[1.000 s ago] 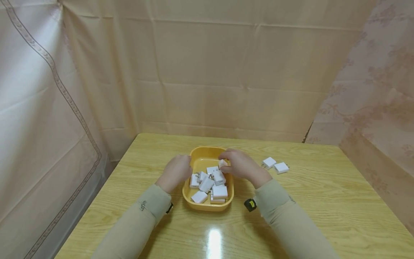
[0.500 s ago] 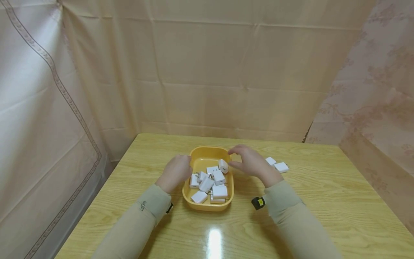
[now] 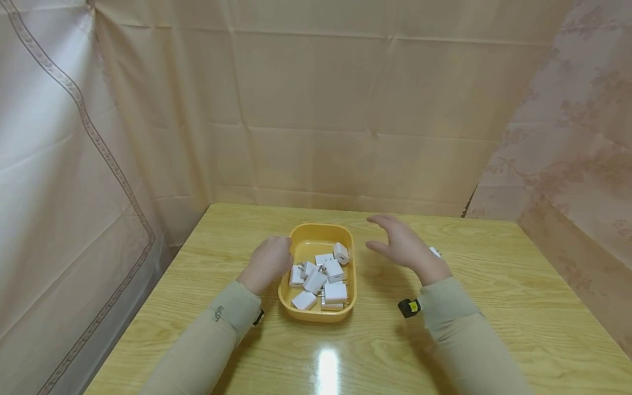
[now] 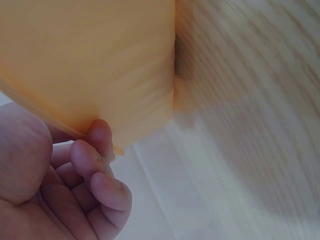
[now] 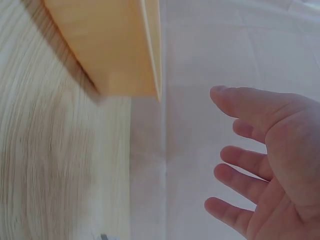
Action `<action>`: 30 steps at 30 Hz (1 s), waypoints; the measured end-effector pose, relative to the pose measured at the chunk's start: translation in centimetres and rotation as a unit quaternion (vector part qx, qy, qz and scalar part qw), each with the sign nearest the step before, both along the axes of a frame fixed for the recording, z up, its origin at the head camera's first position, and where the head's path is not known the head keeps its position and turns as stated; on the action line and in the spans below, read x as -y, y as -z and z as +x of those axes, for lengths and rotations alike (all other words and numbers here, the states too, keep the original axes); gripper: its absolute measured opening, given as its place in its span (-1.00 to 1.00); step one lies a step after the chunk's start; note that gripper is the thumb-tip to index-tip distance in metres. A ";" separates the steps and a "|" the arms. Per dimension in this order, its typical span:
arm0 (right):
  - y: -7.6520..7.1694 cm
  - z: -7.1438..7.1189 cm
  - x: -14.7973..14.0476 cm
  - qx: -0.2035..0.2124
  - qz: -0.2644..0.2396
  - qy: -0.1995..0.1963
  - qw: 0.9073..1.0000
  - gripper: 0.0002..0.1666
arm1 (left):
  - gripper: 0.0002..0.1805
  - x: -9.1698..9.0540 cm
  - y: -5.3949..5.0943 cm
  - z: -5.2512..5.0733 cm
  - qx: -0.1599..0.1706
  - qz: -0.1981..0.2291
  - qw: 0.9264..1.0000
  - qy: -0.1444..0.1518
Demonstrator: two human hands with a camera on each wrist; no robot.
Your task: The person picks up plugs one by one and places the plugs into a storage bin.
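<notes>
A yellow plastic tray (image 3: 316,316) stands in the middle of the table with several white charger plugs (image 3: 315,281) heaped in it. One plug (image 3: 340,253) lies at the tray's far right side. My left hand (image 3: 269,263) pinches the tray's left rim; the left wrist view shows its curled fingers (image 4: 100,145) at that rim. To the right of the tray, my right hand (image 3: 405,247) hangs above the table with thumb and fingers spread and nothing between them. The right wrist view shows that hand (image 5: 280,155) apart from the tray wall (image 5: 110,50).
Beyond my right hand a white charger plug (image 3: 435,252) peeks out on the table, mostly hidden. The wooden table (image 3: 494,307) reaches back to a beige curtain (image 3: 316,109). More cloth hangs at both sides.
My right hand has let go of a plug inside the tray and moved out to the right, fingers spreading. It now covers most of the loose plugs. My left hand has stayed at the rim.
</notes>
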State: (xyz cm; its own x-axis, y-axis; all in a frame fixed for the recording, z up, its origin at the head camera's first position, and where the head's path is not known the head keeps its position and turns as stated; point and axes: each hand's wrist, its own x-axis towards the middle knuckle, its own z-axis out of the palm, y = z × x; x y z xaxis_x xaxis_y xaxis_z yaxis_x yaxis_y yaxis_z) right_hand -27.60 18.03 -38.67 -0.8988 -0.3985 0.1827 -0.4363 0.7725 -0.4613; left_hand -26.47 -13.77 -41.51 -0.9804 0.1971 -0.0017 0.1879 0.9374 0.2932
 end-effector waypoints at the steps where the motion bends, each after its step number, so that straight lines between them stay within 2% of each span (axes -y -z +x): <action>1: 0.1 0.0 -0.3 -0.002 0.000 0.001 1.000 -0.22 | -0.68 0.0 0.0 0.0 -0.001 0.000 1.000 0.001; 12: 0.5 -0.3 -3.9 -0.007 -0.010 0.022 1.000 -0.10 | -0.74 -0.1 -0.1 0.2 -0.008 -0.003 1.000 0.005; 30: 1.5 0.1 -8.1 -0.020 -0.026 0.082 0.996 -0.11 | -0.72 0.0 -0.1 0.1 -0.012 -0.004 1.000 0.003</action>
